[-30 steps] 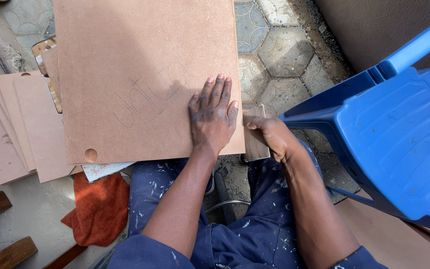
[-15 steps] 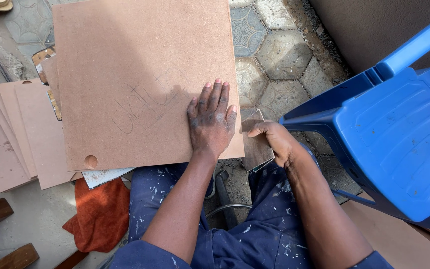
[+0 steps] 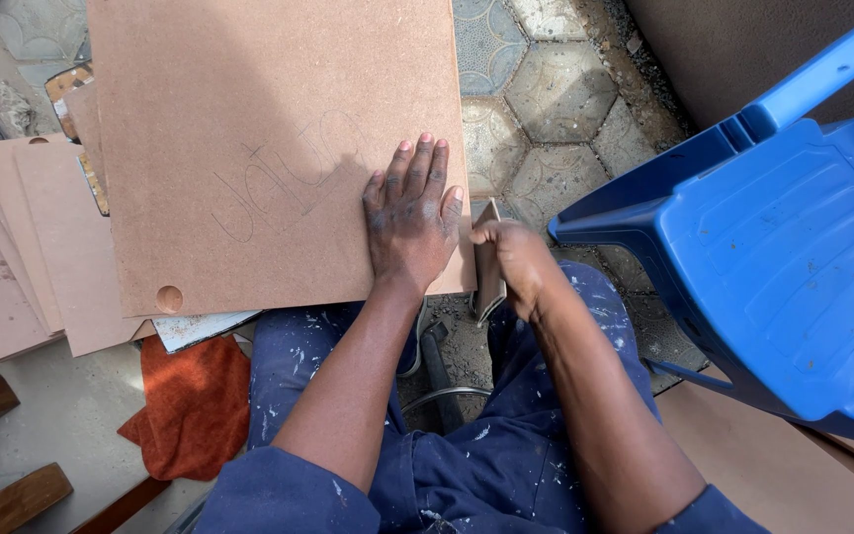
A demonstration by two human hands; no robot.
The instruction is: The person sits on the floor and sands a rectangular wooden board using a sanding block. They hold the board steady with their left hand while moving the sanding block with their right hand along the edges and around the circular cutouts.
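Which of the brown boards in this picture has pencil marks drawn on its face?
The large board lying flat under the left hand. It bears curved pencil lines near its middle and a round hole at one corner; the narrower boards stacked at the left look unmarked.

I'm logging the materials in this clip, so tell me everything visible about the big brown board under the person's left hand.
The board is a large, flat, rectangular sheet that looks like brown fibreboard, matte and smooth. Faint pencil lines cross its middle, and a small round hole sits near its lower left corner. It lies flat over the person's lap, overlapping a stack of smaller boards; its top edge runs out of frame. The left hand presses palm-down near its right edge. The right hand holds a small sanding block against that edge.
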